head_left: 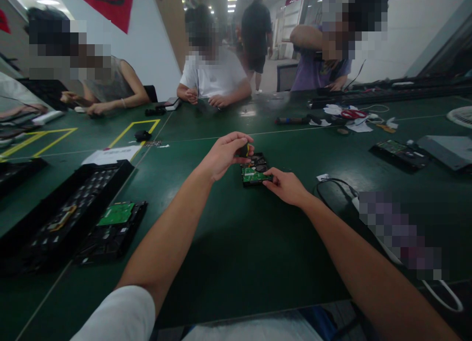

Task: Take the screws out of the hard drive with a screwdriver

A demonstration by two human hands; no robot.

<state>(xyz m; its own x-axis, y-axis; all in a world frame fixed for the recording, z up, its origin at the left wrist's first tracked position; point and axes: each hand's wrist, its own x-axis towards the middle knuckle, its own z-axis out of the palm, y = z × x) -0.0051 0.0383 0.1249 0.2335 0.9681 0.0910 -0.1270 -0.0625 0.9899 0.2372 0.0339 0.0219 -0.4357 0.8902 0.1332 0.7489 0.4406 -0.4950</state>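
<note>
A hard drive [254, 176] with a green circuit board lies board side up on the green table in front of me. My left hand [230, 156] is closed around the dark and yellow handle of a screwdriver [243, 150], held over the drive's far part. The screwdriver's tip is hidden behind the fingers. My right hand [283, 184] pinches the drive's right edge between thumb and fingers, close to the circuit board.
On the left are a long black tray [73, 203], a second hard drive [118, 218] and white paper [110, 155]. To the right lie a cable [337, 180], another drive [400, 153] and a grey box [448, 149]. People sit across the table [236, 242].
</note>
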